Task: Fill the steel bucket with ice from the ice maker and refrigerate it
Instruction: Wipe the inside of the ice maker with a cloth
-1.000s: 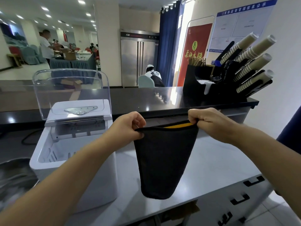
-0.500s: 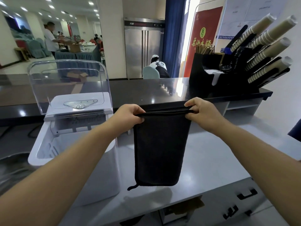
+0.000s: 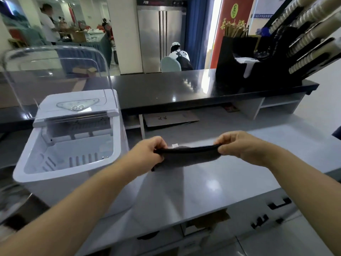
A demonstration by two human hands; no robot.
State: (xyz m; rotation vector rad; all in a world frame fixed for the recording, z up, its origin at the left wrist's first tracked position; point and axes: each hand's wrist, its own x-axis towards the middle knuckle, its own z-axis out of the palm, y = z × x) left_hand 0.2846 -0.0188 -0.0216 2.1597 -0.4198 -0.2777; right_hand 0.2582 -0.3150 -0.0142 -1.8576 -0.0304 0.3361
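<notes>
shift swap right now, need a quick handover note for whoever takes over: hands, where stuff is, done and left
Left hand: pinches one end of the black cloth's top edge.
Right hand: pinches the other end; the cloth is stretched between them, low over the grey counter.
Ice maker: at the left on the counter, clear lid raised; no ice shows in its basket.
Steel bucket: probably the blurred steel vessel at the left edge; contents unclear.
Steel fridge: across the room, doors shut.
Done: lid open.
Left: put the cloth down, fill the bucket with ice, refrigerate it.

Grey counter [image 3: 212,182], black ledge [image 3: 166,89], blue curtain [image 3: 195,30]
</notes>
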